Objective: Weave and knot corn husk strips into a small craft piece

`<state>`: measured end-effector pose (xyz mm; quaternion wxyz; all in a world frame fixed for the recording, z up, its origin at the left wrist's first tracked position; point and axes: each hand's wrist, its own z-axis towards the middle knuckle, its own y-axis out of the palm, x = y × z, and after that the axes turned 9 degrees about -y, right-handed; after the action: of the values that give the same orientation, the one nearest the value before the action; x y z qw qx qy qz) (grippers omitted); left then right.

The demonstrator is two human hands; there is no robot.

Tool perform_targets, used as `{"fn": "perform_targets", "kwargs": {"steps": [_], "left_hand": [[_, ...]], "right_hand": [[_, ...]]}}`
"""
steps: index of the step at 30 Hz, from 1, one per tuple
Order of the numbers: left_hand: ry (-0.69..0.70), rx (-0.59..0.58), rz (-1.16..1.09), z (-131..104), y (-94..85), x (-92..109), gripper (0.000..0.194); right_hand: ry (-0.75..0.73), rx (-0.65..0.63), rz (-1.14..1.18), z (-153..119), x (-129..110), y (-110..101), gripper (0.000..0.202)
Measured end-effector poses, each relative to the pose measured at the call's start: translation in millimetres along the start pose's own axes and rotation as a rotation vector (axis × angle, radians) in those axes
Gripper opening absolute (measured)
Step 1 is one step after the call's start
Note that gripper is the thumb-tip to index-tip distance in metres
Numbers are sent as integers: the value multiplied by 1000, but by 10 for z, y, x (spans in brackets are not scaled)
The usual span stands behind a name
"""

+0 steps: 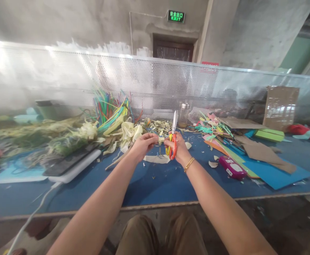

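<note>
Above the middle of the blue table, my left hand pinches one end of a small pale piece of what looks like dried corn husk. Fingertips of my right hand meet its other end. That right hand also carries scissors, blades pointing up and red and yellow handles around the fingers. Beneath the hands lies a flat pale husk strip. Crumpled pale husks are heaped just beyond my left hand. How the small piece is fastened is too small to tell.
A perforated metal screen runs behind the table. Coloured stems and a phone on a white power bank are left. A lidded bottle stands behind. A purple box, coloured paper and cardboard lie right.
</note>
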<state>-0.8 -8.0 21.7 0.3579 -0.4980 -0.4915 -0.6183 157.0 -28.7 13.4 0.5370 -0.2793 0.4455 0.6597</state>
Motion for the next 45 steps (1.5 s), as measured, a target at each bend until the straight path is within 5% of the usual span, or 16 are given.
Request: {"fn": "perform_targets", "kwargs": {"steps": [4, 24, 45], "left_hand": [[-20, -16, 60, 11, -6, -26, 36], [48, -53, 229, -103, 103, 48, 27], [20, -35, 92, -56, 91, -3, 25]], "right_hand": [[8, -1, 1, -1, 9, -8, 53], [-80, -22, -70, 4, 7, 10, 53], [-90, 2, -53, -9, -17, 40, 50]]}}
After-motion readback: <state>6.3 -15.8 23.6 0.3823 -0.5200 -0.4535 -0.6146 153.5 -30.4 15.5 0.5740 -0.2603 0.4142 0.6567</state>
